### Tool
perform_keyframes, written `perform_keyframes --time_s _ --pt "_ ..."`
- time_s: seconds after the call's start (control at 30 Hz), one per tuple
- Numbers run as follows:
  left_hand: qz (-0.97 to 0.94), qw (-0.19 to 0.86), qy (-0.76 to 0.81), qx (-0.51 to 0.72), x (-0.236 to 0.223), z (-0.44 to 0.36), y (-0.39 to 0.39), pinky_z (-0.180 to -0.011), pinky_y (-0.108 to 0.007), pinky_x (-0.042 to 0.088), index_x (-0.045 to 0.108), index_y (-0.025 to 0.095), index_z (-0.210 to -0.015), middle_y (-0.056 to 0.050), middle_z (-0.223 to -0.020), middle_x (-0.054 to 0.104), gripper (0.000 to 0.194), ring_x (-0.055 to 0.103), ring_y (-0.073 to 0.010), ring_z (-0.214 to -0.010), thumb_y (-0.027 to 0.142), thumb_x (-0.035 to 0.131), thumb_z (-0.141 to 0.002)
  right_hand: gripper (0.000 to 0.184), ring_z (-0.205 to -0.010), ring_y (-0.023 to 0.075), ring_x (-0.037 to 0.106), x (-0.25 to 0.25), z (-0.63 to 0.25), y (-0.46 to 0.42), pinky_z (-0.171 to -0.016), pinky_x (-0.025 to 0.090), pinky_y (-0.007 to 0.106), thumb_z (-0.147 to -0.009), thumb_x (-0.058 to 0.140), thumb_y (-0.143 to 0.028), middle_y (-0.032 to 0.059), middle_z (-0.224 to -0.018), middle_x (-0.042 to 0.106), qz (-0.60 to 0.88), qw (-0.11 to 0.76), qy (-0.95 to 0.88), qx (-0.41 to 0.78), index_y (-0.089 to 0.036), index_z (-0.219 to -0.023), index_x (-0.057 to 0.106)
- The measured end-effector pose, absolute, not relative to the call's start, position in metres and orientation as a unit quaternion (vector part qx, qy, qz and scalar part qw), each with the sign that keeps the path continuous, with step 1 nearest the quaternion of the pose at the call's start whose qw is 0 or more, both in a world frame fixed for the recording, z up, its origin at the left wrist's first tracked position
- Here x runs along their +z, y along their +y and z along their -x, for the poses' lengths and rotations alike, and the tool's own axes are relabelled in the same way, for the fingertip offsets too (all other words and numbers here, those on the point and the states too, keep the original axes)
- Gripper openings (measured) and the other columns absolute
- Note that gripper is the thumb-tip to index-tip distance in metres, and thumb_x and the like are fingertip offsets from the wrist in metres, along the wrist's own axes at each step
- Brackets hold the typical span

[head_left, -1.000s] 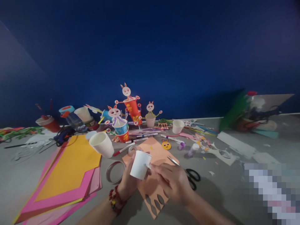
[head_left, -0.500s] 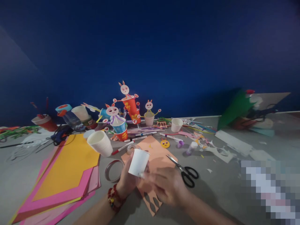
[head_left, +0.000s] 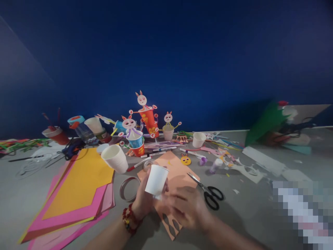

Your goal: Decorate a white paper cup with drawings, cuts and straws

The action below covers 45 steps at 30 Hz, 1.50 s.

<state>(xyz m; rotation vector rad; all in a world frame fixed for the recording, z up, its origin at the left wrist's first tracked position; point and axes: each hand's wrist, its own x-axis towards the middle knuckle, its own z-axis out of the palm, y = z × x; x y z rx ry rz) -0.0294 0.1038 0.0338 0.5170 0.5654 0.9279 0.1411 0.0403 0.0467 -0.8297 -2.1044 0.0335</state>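
Note:
My left hand (head_left: 144,198) is closed around a white paper cup (head_left: 156,179), which it holds tilted above the orange paper. A small pale bit shows under the cup's lower edge, too blurred to name. Close by on the right, my right hand (head_left: 188,208) has bent fingers smeared by motion, so whether they hold anything is unclear. Beneath both hands lies a sheet of orange paper (head_left: 169,165) with cut-out holes at its near end. Black-handled scissors (head_left: 208,191) rest to the right of it. A roll of tape (head_left: 122,191) lies left of my left wrist.
Coloured paper sheets (head_left: 78,184) are stacked at left beside a larger white cup (head_left: 114,159). Rabbit-faced cup figures (head_left: 135,140) stand at the back. A yellow rabbit face (head_left: 185,159), a glue stick (head_left: 215,166) and paper scraps (head_left: 249,170) lie toward the right.
The whole view has shifted slightly, so things sit a little further right. My right hand has drawn slightly away from the cup's base. My left hand keeps its hold on the cup.

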Motion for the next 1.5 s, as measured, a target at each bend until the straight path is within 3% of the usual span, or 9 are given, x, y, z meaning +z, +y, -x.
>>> perform_keyframes --time_s 0.13,0.27,0.4,0.5,0.67,0.83,0.97,1.33,1.5 --pt "-0.239 0.809 0.280 0.459 0.032 0.029 0.104 -0.047 -0.024 0.046 0.069 0.009 -0.110 -0.009 -0.073 0.072 0.040 0.065 -0.0185 -0.056 0.042 0.055 -0.092 0.028 -0.076 0.0162 0.066 0.050 -0.145 0.042 -0.064 0.049 0.024 -0.093 0.050 -0.013 0.0063 -0.088 0.070 0.404 0.451 -0.795 0.041 -0.021 -0.116 0.065" --pt "-0.247 0.824 0.264 0.436 0.033 0.029 0.102 -0.048 -0.025 0.046 0.069 0.006 -0.109 -0.011 -0.069 0.071 0.051 0.063 -0.0187 -0.053 0.051 0.056 -0.089 0.027 -0.067 0.0160 0.064 0.048 -0.141 0.039 -0.058 0.047 0.026 -0.092 0.049 -0.018 0.0042 -0.083 0.071 0.325 0.423 -0.846 0.012 -0.023 -0.112 0.066" --pt "-0.238 0.815 0.273 0.453 0.037 0.028 0.102 -0.050 -0.024 0.045 0.068 0.007 -0.112 -0.010 -0.071 0.072 0.046 0.064 -0.0191 -0.058 0.045 0.055 -0.091 0.032 -0.075 0.0174 0.066 0.047 -0.145 0.042 -0.063 0.048 0.027 -0.092 0.049 -0.014 0.0058 -0.087 0.071 0.353 0.449 -0.821 0.009 -0.021 -0.119 0.063" --pt "-0.230 0.812 0.290 0.451 0.038 0.028 0.103 -0.048 -0.024 0.044 0.070 0.008 -0.108 -0.010 -0.070 0.072 0.042 0.065 -0.0193 -0.057 0.045 0.057 -0.090 0.028 -0.075 0.0169 0.065 0.047 -0.147 0.043 -0.064 0.047 0.026 -0.092 0.049 -0.013 0.0058 -0.086 0.069 0.388 0.447 -0.806 0.014 -0.021 -0.113 0.065" --pt "-0.237 0.818 0.284 0.440 0.036 0.028 0.103 -0.051 -0.026 0.047 0.070 0.006 -0.104 -0.011 -0.069 0.072 0.049 0.066 -0.0204 -0.056 0.050 0.055 -0.090 0.027 -0.068 0.0165 0.063 0.044 -0.140 0.038 -0.058 0.045 0.026 -0.091 0.050 -0.018 0.0038 -0.083 0.069 0.294 0.423 -0.857 0.028 -0.022 -0.114 0.064" --pt "-0.226 0.818 0.268 0.456 0.036 0.028 0.103 -0.050 -0.024 0.046 0.068 0.007 -0.111 -0.010 -0.071 0.072 0.046 0.066 -0.0192 -0.059 0.046 0.057 -0.090 0.031 -0.071 0.0169 0.064 0.045 -0.141 0.040 -0.061 0.046 0.026 -0.091 0.049 -0.014 0.0053 -0.084 0.070 0.365 0.444 -0.818 0.012 -0.021 -0.118 0.063" --pt "-0.241 0.822 0.273 0.438 0.033 0.029 0.103 -0.056 -0.028 0.050 0.069 0.006 -0.109 -0.011 -0.071 0.072 0.051 0.065 -0.0190 -0.056 0.051 0.054 -0.091 0.033 -0.065 0.0164 0.063 0.044 -0.139 0.040 -0.056 0.044 0.026 -0.090 0.049 -0.018 0.0038 -0.080 0.070 0.306 0.419 -0.855 0.004 -0.023 -0.120 0.062" --pt "-0.259 0.788 0.305 0.468 0.030 0.028 0.102 -0.052 -0.028 0.047 0.071 0.008 -0.098 -0.012 -0.067 0.072 0.047 0.066 -0.0216 -0.055 0.052 0.057 -0.088 0.036 -0.064 0.0168 0.061 0.044 -0.140 0.038 -0.055 0.042 0.026 -0.090 0.049 -0.016 0.0038 -0.081 0.070 0.312 0.420 -0.852 0.011 -0.024 -0.122 0.060" --pt "-0.271 0.775 0.297 0.488 0.029 0.028 0.102 -0.053 -0.027 0.047 0.070 0.008 -0.101 -0.010 -0.067 0.072 0.042 0.065 -0.0197 -0.056 0.047 0.057 -0.090 0.029 -0.064 0.0170 0.061 0.043 -0.139 0.036 -0.055 0.042 0.026 -0.090 0.049 -0.014 0.0048 -0.078 0.068 0.361 0.417 -0.834 0.004 -0.021 -0.113 0.066"
